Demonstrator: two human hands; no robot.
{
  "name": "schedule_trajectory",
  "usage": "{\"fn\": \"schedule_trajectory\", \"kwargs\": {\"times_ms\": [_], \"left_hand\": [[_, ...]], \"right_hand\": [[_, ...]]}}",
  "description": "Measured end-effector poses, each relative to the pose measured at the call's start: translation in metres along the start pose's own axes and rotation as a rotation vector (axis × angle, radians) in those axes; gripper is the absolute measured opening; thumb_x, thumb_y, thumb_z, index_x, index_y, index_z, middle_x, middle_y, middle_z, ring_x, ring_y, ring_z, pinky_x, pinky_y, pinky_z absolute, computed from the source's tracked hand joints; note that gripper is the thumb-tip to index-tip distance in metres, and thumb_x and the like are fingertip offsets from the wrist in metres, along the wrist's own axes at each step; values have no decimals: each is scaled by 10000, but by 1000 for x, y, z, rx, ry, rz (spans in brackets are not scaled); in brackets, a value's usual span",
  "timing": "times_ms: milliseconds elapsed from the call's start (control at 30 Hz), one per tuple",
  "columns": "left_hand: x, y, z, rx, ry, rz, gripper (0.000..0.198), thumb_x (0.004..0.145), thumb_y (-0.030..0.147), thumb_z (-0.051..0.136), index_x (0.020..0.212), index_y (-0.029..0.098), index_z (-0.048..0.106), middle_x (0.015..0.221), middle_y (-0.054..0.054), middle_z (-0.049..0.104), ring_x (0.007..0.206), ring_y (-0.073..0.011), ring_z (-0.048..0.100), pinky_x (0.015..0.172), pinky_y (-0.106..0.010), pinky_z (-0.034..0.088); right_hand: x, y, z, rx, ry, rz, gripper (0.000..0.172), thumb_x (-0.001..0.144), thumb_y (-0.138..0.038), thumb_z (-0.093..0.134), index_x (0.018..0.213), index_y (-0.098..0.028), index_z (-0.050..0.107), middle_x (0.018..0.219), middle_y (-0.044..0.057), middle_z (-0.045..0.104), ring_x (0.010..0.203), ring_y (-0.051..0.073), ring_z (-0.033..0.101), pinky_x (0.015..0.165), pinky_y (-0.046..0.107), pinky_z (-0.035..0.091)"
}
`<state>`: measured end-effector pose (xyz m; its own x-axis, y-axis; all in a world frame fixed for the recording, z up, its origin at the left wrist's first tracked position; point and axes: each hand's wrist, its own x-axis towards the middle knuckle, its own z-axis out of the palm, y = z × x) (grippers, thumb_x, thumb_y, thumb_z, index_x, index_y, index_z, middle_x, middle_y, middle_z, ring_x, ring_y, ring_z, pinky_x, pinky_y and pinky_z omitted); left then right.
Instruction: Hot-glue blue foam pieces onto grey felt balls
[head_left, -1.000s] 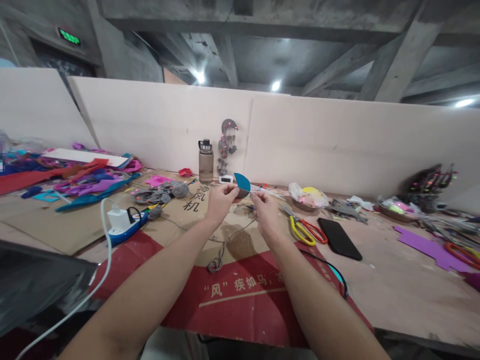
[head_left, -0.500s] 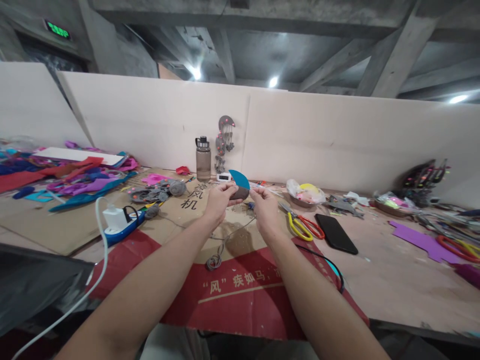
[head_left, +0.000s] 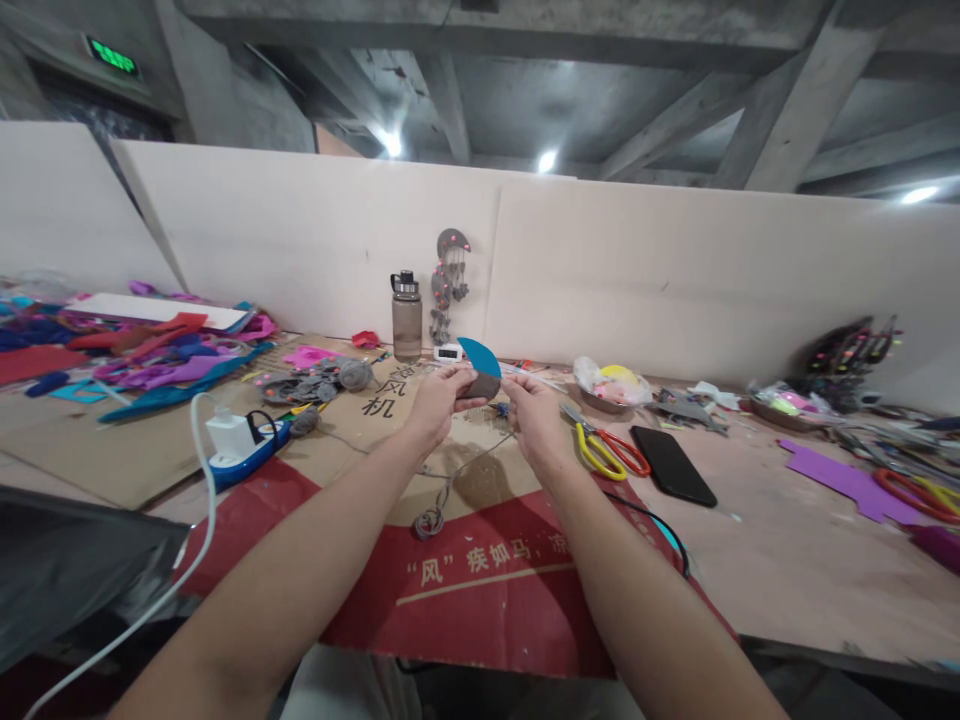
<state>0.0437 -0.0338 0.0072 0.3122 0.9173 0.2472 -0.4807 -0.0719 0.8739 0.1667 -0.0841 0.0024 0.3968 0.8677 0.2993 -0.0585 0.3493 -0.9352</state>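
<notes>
Above the cardboard sheet, my left hand pinches a felt piece whose upper part is a blue felt curve and whose lower part is grey felt. My right hand is closed, fingertips pressed together at the right edge of that piece. What lies between them is too small to make out. A strand of grey yarn runs from below my right hand down to a loose coil on the cardboard. A small dark blue item shows behind the hands.
Scissors and a black phone lie right of my hands. A bottle and small clock stand behind. To the left are a grey yarn ball, felt scraps and a blue power strip with a white cable.
My right hand has shifted very slightly to the right. The felt piece stays in my left hand, almost unmoved.
</notes>
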Motion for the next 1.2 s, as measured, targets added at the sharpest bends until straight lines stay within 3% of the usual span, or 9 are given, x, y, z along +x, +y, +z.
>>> {"fn": "schedule_trajectory", "kwargs": {"times_ms": [333, 867, 1200], "left_hand": [[10, 2, -10, -22, -169, -114, 173, 662, 195, 667, 813, 137, 607, 866, -72, 694, 752, -167, 667, 633, -297, 574], [9, 5, -11, -47, -213, -147, 111, 770, 162, 639, 860, 99, 628, 848, -92, 702, 688, -130, 652, 620, -253, 570], [9, 5, -11, -130, -271, -156, 110, 755, 141, 640, 860, 108, 631, 814, -69, 696, 659, -120, 640, 604, -250, 570]], "right_hand": [[-3, -7, -5, 159, -85, 50, 283, 602, -365, 698, 714, -188, 507, 482, -115, 303, 392, 28, 188, 371, 180, 120], [0, -6, -10, 287, -226, 93, 281, 618, -324, 731, 708, -185, 504, 518, -103, 276, 420, 24, 155, 360, 165, 95], [-5, -11, -6, 348, -260, 81, 294, 627, -328, 731, 695, -189, 482, 527, -103, 258, 425, 29, 141, 370, 170, 97]]}}
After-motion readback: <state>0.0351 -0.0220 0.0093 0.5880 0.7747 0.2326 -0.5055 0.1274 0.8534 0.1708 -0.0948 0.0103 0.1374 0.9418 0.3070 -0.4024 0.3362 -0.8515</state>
